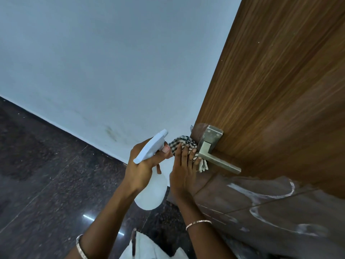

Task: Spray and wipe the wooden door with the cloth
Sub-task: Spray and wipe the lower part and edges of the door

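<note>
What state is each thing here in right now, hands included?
Spray bottle, held, nozzle toward the door.
Left hand, grips the spray bottle.
Cloth, bunched, pressed to the door's edge.
Right hand, fingers straight, presses the cloth.
Door, white streaks low down.
Door handle, lever level.

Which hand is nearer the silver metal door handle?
Right. The right hand presses the black-and-white checked cloth beside the silver metal door handle; the left hand grips the white plastic spray bottle further left, apart from it.
</note>
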Demonstrator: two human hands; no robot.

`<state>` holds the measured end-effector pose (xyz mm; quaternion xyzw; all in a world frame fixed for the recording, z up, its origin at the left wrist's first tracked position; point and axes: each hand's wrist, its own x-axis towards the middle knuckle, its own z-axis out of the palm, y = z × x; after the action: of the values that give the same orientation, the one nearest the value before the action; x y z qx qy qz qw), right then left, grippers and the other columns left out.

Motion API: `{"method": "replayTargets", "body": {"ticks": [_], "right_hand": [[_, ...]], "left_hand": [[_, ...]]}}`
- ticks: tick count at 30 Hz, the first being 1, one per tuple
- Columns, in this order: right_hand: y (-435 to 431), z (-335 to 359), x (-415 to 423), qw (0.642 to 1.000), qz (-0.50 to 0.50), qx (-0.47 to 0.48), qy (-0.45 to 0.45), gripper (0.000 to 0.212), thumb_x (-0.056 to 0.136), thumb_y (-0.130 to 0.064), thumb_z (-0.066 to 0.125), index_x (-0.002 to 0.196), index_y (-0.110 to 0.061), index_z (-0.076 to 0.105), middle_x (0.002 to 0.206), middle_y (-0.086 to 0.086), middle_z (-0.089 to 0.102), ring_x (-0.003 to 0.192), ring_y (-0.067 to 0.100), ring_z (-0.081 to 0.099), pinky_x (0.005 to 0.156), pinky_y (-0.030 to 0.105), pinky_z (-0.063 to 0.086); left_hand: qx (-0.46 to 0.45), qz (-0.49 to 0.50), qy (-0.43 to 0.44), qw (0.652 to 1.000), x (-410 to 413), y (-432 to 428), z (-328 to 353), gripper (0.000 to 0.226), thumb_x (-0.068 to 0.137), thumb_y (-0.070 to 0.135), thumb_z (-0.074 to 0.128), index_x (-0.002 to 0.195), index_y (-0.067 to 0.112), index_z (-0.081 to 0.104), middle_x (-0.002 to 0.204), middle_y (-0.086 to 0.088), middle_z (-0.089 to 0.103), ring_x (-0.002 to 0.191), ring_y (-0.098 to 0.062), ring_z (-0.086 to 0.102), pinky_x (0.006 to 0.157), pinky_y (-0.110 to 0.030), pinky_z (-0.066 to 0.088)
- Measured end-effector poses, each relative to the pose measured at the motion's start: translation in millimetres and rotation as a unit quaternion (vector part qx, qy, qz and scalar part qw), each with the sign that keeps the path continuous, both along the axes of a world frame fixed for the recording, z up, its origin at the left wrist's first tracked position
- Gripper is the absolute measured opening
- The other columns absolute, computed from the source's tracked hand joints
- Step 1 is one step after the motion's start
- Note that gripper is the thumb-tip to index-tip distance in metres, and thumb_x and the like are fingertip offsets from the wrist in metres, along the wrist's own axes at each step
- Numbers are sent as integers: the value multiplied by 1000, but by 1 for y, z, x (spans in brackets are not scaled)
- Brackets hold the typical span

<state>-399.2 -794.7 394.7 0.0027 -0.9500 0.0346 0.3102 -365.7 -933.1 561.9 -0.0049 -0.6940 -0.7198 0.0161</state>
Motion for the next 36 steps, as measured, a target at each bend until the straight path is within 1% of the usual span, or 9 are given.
{"method": "replayTargets", "body": {"ticks": [3, 6, 13, 17, 22, 24, 29, 33, 36], "right_hand": [[-37, 17, -16, 992, -65, -102, 27, 77, 92, -22, 57, 156, -3, 18, 150, 21, 34, 140, 43, 33, 124, 53, 12], [-61, 38, -33, 969, -126, -206, 60, 72, 95, -19, 47, 157, 0, 15, 150, 26, 31, 135, 45, 36, 116, 55, 27], [-76, 72, -37, 954, -181, -222, 87, 82, 91, -3, 52, 160, 5, 8, 154, 33, 24, 140, 52, 27, 121, 58, 21], [-74, 103, -45, 956, -187, -185, 126, 77, 94, -5, 43, 160, 6, 3, 157, 35, 18, 144, 53, 21, 126, 57, 8], [-64, 97, -42, 966, -194, -135, 104, 71, 98, -8, 34, 161, 5, 4, 156, 34, 21, 143, 55, 25, 126, 59, 7], [-62, 74, -37, 971, -183, -133, 79, 73, 94, -9, 42, 159, 2, 9, 153, 32, 25, 140, 53, 27, 123, 59, 15], [-67, 27, -16, 969, -190, -159, 2, 113, 74, 3, 80, 161, -2, 6, 154, 28, 27, 140, 48, 31, 118, 57, 28], [-83, 40, -18, 963, -199, -182, 21, 94, 85, 5, 67, 161, 7, 10, 161, 38, 22, 149, 53, 28, 122, 56, 30], [-86, 73, -37, 958, -202, -191, 70, 77, 91, 7, 48, 159, 11, 11, 163, 40, 13, 153, 54, 13, 124, 58, 27]], "left_hand": [[-13, -31, -9, 999, -15, -7, 2, 31, 82, 33, 67, 101, 9, 69, 90, -11, 72, 88, -29, 70, 55, -43, 53], [-32, -60, -7, 998, -34, -18, 8, 35, 81, 37, 68, 102, 9, 69, 91, -11, 71, 87, -30, 69, 57, -37, 54], [-38, -108, 18, 993, -73, -50, 24, 26, 83, 31, 67, 97, 9, 69, 87, -8, 72, 86, -26, 72, 58, -27, 55], [-39, -124, 11, 991, -82, -53, 26, 26, 83, 31, 66, 96, 8, 68, 88, -6, 73, 85, -25, 73, 60, -27, 55], [-41, -149, -11, 988, -82, -54, 21, 34, 82, 38, 66, 102, 11, 68, 92, -5, 74, 87, -27, 73, 66, -33, 55], [-43, -166, -13, 985, -79, -57, 17, 33, 82, 37, 66, 101, 10, 68, 92, -7, 74, 88, -27, 72, 67, -34, 55], [-44, -191, -19, 980, -70, -70, 7, 29, 83, 35, 65, 98, 11, 70, 91, -5, 74, 87, -25, 72, 64, -29, 54], [-45, -198, -33, 979, -59, -88, -3, 30, 82, 37, 66, 98, 11, 70, 91, -5, 75, 87, -27, 72, 66, -31, 54], [-26, -208, -25, 977, -51, -97, 0, 24, 83, 31, 66, 95, 10, 70, 88, -7, 74, 87, -28, 72, 63, -25, 54]]}}
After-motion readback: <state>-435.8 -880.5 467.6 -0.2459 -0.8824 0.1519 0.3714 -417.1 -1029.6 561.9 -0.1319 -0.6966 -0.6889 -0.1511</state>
